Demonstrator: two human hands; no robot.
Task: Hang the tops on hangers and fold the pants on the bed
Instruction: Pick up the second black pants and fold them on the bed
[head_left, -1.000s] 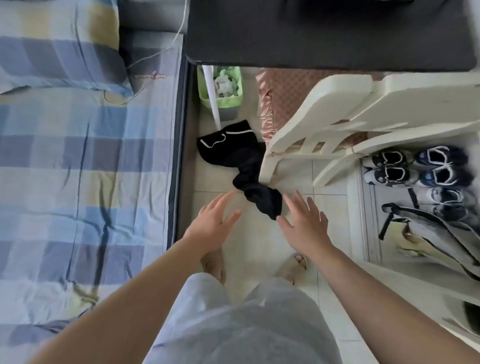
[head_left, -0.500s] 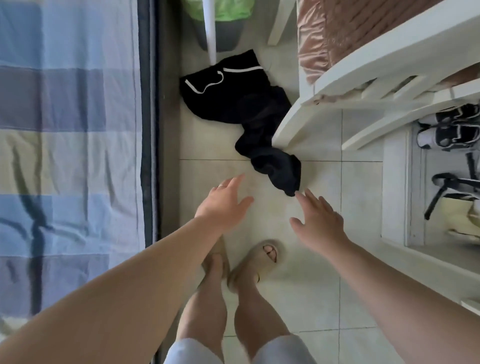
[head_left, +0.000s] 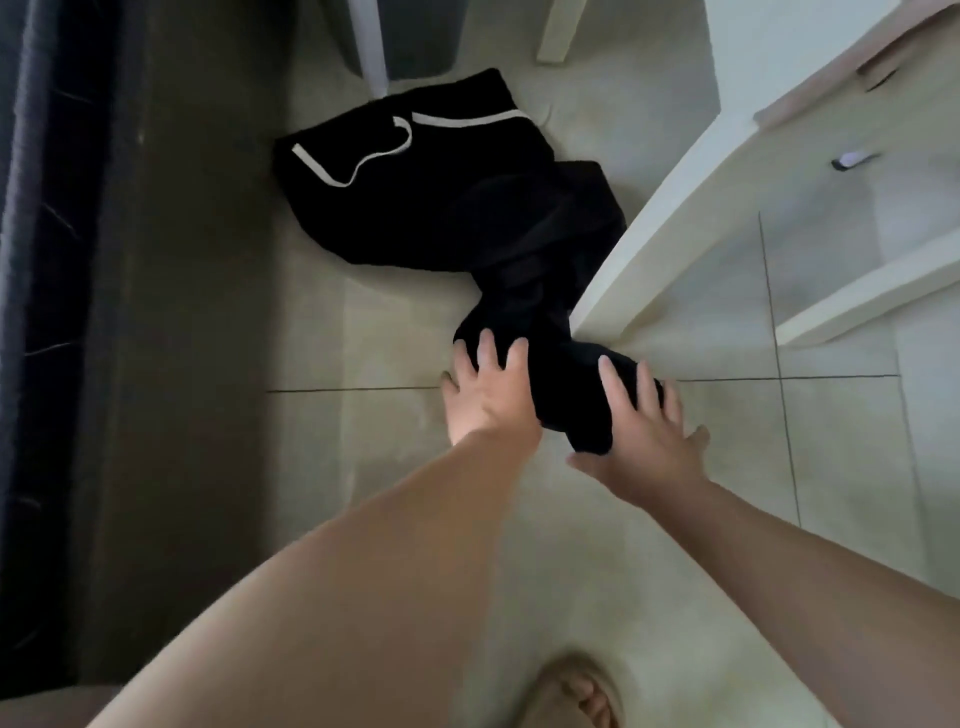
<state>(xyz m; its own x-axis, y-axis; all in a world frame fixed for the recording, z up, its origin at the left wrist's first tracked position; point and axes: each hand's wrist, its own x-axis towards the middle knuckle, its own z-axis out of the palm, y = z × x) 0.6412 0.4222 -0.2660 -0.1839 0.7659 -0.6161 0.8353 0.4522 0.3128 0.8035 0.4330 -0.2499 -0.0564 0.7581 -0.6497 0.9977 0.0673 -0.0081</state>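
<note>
The left hand (head_left: 488, 397) and right hand (head_left: 647, 434) reach down, splayed flat.

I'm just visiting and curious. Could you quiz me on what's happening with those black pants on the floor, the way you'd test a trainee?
1. True or false: the black cloth pants with a white drawstring lie on the bed.
2. Of the left hand and right hand, which touches the pants? A) left only B) right only C) both
3. Fill in: the pants' near end lies against a white plastic ___ leg.
Key: 1 false, they lie on the pale tiled floor; 2 C; 3 chair.
</note>
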